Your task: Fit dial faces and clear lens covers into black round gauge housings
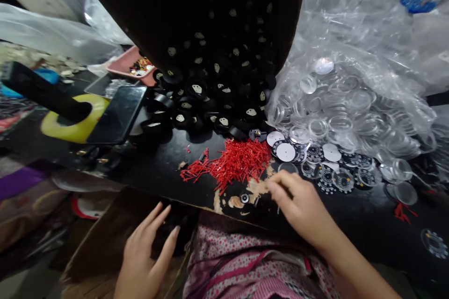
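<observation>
My left hand (147, 247) is over an open cardboard box below the table edge, its fingers spread and nothing visible in them. At the table's front edge, my right hand (298, 201) has its thumb and fingers drawn together in a pinch. Whatever lies between those fingertips is too small or hidden to make out. Left of it is a small round metal piece (244, 198) on a worn patch of the tabletop. A heap of thin red plastic pointers (242, 161) lies beyond. Printed black-and-white dials (326, 175) and white discs (286, 152) are spread beyond the right hand.
Clear round covers (340, 121) spill from a plastic bag at the right. Black round cases (196, 91) spill from a large dark container (196, 0) at the back. To the left are a phone (117, 114), a yellow tape roll (52, 124) and a pink tray (117, 65).
</observation>
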Demonstrator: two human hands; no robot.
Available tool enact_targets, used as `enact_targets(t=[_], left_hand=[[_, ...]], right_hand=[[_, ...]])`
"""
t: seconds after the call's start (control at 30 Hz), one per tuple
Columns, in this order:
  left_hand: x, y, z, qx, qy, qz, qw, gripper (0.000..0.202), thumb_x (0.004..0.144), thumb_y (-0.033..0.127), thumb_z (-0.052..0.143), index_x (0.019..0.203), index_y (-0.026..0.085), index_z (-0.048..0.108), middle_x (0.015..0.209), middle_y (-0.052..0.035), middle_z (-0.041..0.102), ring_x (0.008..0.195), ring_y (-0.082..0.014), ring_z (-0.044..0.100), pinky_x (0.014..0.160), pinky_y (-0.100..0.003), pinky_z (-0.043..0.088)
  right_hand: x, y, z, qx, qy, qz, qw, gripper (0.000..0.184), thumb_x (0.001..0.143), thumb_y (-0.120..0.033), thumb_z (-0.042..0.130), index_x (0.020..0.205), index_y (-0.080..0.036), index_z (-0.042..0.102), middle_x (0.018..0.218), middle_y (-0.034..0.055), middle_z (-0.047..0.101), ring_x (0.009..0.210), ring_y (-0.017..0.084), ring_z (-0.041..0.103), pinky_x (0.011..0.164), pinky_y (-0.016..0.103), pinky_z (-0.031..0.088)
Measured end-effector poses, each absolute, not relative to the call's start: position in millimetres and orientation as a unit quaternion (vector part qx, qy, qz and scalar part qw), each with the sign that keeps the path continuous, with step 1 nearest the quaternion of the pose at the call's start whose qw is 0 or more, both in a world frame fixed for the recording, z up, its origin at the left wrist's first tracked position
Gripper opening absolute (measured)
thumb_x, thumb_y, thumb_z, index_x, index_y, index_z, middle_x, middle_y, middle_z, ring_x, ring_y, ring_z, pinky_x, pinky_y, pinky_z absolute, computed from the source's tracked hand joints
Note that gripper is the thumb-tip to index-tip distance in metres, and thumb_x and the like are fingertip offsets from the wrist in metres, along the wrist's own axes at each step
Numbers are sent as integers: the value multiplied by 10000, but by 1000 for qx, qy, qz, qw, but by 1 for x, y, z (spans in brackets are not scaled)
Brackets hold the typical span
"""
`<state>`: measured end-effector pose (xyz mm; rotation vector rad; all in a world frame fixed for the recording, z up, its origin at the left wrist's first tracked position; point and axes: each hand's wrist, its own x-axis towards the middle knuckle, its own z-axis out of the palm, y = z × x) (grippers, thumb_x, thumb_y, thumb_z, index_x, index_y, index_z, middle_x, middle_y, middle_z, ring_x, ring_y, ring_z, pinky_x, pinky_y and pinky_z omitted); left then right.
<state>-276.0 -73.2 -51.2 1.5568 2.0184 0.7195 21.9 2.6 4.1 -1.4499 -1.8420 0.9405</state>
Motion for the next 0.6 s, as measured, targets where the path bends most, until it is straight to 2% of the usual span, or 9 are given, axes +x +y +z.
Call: enact_targets(t=[0.07, 0.17, 0.23, 0.3, 0.4, 0.53, 0.6], left_hand=[[-264, -43, -38, 636, 695, 273, 191, 407, 900, 343, 565, 1292, 234, 579, 1380, -122, 577, 1330, -325, 475, 1154, -503, 296], [-222, 27, -13, 694, 616, 307, 213, 358, 959, 362, 465, 1269, 227, 586, 1284, -97, 654, 1200, -271, 592, 1067, -423, 409], [-195, 71, -2, 707, 617, 265, 222, 456, 937, 439, 500, 1318, 192, 538, 1189, -116, 698, 1106, -295, 639, 1000, -445, 455], [-178, 101, 2, 716, 632, 218, 201, 512, 906, 509, 534, 1291, 172, 553, 1126, -137, 715, 1091, -339, 636, 971, -477, 464], [-169, 115, -2, 720, 647, 177, 179, 498, 883, 546, 553, 1217, 181, 599, 1117, -158, 710, 1084, -367, 636, 946, -482, 476], [-167, 110, -9, 704, 659, 174, 201, 445, 880, 494, 576, 1213, 199, 584, 1091, -140, 713, 1041, -350, 661, 891, -461, 510], [-166, 108, -10, 689, 663, 188, 225, 454, 864, 468, 610, 1223, 192, 565, 1099, -132, 705, 1036, -338, 665, 892, -458, 517]], right_hand=[[13, 4, 5, -497, -727, 381, 282, 229, 986, -283, 483, 804, -209, 601, 775, -18, 666, 739, 146, 597, 769, 316, 406], [5, 1, 8, -475, -755, 371, 258, 227, 987, -280, 489, 809, -205, 608, 809, -2, 686, 790, 162, 614, 782, 327, 415], [9, -3, 10, -497, -753, 353, 247, 218, 986, -272, 491, 819, -208, 616, 839, 4, 701, 808, 170, 619, 769, 329, 418], [17, -8, 11, -520, -744, 344, 239, 214, 981, -259, 496, 812, -212, 619, 849, 0, 707, 799, 168, 618, 745, 320, 423], [28, -10, 7, -540, -741, 328, 227, 209, 979, -250, 499, 821, -213, 631, 844, -6, 705, 780, 162, 614, 740, 318, 433], [42, 0, -5, -615, -745, 190, 176, 152, 949, -265, 565, 1031, -180, 661, 1003, 73, 689, 942, 250, 620, 831, 419, 435], [49, 5, -11, -630, -755, 123, 132, 246, 906, -249, 626, 1138, -167, 641, 1122, 119, 658, 1023, 305, 598, 862, 474, 432]])
